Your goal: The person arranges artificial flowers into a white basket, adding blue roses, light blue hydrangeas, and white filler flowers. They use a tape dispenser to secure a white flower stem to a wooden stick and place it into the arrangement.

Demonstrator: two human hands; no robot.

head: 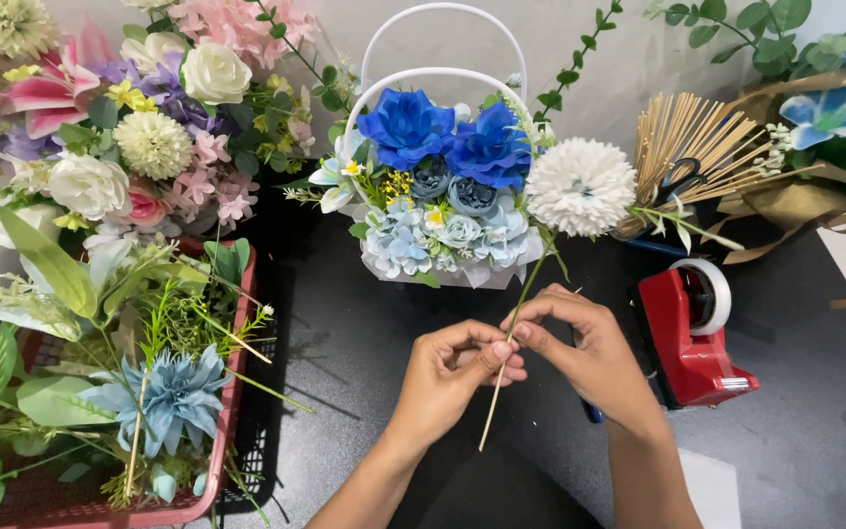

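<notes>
My left hand (452, 370) and my right hand (580, 348) meet over the black table, both pinching the thin stem (501, 387) of a white pompom flower (580, 186). The stem runs from below my fingers up to the bloom, which hangs beside a white basket (433, 73) filled with blue roses (447, 127) and pale blue hydrangeas. The lower stem looks like a bare wooden stick.
A red crate (237, 382) of leaves and a pale blue flower sits at left, under a pink and white bouquet (129, 108). A red tape dispenser (692, 338) stands right of my hands. Wooden sticks (687, 137) with scissors lie at back right.
</notes>
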